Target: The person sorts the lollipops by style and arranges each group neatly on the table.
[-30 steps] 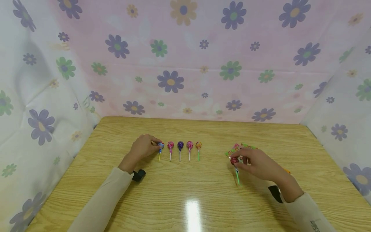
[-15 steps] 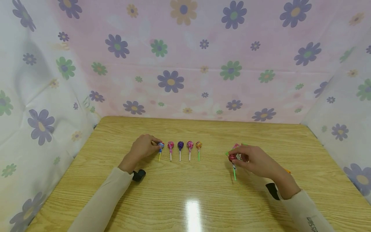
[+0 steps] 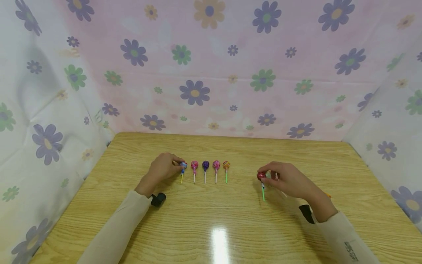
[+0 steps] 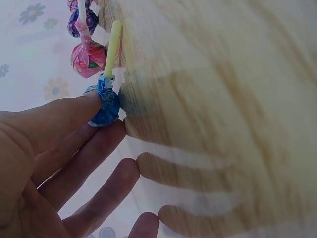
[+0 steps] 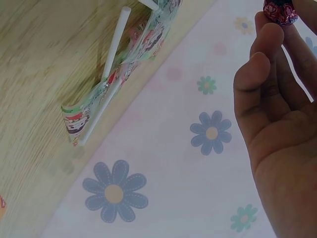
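My left hand [image 3: 163, 168] pinches the head of a blue-wrapped lollipop [image 3: 183, 166] with a yellow stick, thumb on one side and fingertips on the other. To its right lie a pink lollipop [image 3: 195, 165], a purple one [image 3: 206, 164], another pink one [image 3: 216, 164] and an orange one [image 3: 226, 165] with a green stick, all in one row with sticks toward me. My right hand [image 3: 287, 179] holds a red lollipop [image 3: 261, 176] by its head between thumb and fingers, its green stick hanging down. In the right wrist view only part of that red head [image 5: 280, 12] shows.
Beneath the right hand lies a clear printed wrapper [image 5: 77, 121] with white sticks [image 5: 117, 42], mostly hidden in the head view. A small orange item [image 3: 328, 195] shows past the right wrist. Flowered cloth [image 3: 211, 66] rises behind the wooden table [image 3: 184, 227] and at both sides.
My right hand has shifted left and slightly away from me with the red lollipop, covering the coloured wrapper that showed behind it. My left hand has stayed still on the blue lollipop.
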`<move>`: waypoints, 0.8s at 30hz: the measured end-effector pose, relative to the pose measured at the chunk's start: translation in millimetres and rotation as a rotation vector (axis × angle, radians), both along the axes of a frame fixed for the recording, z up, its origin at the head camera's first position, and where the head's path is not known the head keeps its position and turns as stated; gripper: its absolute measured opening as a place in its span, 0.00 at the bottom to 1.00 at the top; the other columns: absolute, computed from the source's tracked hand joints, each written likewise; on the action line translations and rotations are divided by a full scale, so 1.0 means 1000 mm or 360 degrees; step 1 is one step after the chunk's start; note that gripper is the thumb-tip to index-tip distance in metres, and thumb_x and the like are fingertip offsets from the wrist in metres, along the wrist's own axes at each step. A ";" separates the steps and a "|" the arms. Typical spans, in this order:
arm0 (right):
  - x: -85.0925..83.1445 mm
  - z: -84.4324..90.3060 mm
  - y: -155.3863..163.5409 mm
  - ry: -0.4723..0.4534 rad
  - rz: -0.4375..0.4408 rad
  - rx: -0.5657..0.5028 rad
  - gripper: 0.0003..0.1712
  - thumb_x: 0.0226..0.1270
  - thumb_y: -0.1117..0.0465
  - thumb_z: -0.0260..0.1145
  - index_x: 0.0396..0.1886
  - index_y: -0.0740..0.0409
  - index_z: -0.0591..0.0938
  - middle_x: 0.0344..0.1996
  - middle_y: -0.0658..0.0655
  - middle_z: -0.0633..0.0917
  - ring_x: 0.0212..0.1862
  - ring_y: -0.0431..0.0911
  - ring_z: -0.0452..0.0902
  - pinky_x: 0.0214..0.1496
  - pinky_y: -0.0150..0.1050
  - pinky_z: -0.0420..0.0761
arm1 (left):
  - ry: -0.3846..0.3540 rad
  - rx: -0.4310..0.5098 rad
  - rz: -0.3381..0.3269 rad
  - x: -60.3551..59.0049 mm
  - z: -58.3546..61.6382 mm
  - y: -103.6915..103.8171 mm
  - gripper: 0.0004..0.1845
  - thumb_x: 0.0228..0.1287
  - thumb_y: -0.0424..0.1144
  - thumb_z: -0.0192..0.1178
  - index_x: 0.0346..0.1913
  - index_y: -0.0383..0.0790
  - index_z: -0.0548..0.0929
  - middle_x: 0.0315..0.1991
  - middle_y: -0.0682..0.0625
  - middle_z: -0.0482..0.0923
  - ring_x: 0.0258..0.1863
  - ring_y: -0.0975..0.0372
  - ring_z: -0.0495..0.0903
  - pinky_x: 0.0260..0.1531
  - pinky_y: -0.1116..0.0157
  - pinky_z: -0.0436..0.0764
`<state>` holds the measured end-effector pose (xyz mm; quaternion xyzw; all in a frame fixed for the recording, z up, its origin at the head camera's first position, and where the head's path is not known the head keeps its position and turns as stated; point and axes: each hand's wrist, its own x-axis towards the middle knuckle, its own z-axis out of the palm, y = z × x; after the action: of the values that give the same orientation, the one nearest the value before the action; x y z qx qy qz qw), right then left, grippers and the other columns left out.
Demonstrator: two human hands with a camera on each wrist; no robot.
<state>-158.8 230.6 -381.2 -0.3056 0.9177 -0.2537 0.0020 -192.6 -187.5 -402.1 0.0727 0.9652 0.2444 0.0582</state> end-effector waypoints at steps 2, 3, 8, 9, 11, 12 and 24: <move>-0.001 0.000 -0.001 -0.0006 -0.0008 0.0003 0.16 0.70 0.52 0.67 0.54 0.49 0.85 0.38 0.40 0.84 0.29 0.34 0.71 0.27 0.30 0.72 | 0.0003 0.0000 0.0002 0.000 0.000 0.000 0.16 0.68 0.45 0.64 0.55 0.48 0.87 0.46 0.47 0.89 0.44 0.54 0.86 0.35 0.58 0.84; -0.002 0.000 -0.001 -0.0007 -0.0008 0.0007 0.16 0.70 0.52 0.67 0.54 0.49 0.85 0.38 0.39 0.84 0.29 0.34 0.71 0.27 0.30 0.72 | 0.0002 0.0001 0.0004 0.000 0.000 0.000 0.16 0.68 0.45 0.64 0.55 0.48 0.87 0.46 0.47 0.89 0.44 0.54 0.86 0.35 0.58 0.84; -0.006 0.001 -0.004 -0.0013 0.0004 0.0006 0.15 0.71 0.52 0.66 0.54 0.49 0.85 0.37 0.41 0.84 0.28 0.35 0.70 0.26 0.30 0.71 | -0.0002 -0.0001 0.0004 0.000 0.002 0.001 0.16 0.67 0.45 0.64 0.55 0.48 0.87 0.45 0.47 0.89 0.43 0.54 0.86 0.35 0.58 0.83; -0.007 0.002 -0.005 -0.0022 0.0006 0.0000 0.15 0.71 0.52 0.66 0.54 0.49 0.85 0.36 0.41 0.84 0.27 0.35 0.71 0.25 0.31 0.71 | -0.0003 -0.0003 0.0004 0.000 0.002 0.001 0.16 0.67 0.45 0.64 0.55 0.48 0.87 0.45 0.47 0.89 0.43 0.54 0.86 0.35 0.59 0.83; -0.008 0.001 -0.006 -0.0037 0.0010 -0.0009 0.15 0.71 0.52 0.66 0.53 0.50 0.85 0.35 0.42 0.84 0.27 0.35 0.72 0.25 0.31 0.72 | -0.0005 -0.0003 0.0003 0.000 0.003 0.001 0.16 0.67 0.45 0.64 0.55 0.48 0.87 0.45 0.47 0.89 0.43 0.54 0.86 0.35 0.59 0.83; -0.010 0.001 -0.006 -0.0049 0.0013 -0.0015 0.15 0.71 0.52 0.66 0.53 0.50 0.85 0.35 0.43 0.84 0.26 0.35 0.72 0.25 0.31 0.72 | -0.0006 -0.0004 0.0003 0.000 0.003 0.001 0.16 0.67 0.46 0.64 0.55 0.48 0.87 0.45 0.47 0.89 0.43 0.54 0.86 0.35 0.59 0.83; -0.021 0.002 -0.017 -0.0138 0.0006 -0.0059 0.16 0.70 0.52 0.66 0.54 0.50 0.85 0.35 0.46 0.85 0.21 0.40 0.77 0.24 0.33 0.76 | -0.0005 -0.0004 0.0009 -0.002 0.000 0.000 0.16 0.67 0.45 0.64 0.55 0.48 0.87 0.45 0.47 0.89 0.43 0.54 0.86 0.33 0.60 0.83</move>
<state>-179.8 213.3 -378.8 -0.2961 0.9114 -0.2836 0.0365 -194.2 -187.9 -401.9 0.0695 0.9656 0.2436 0.0592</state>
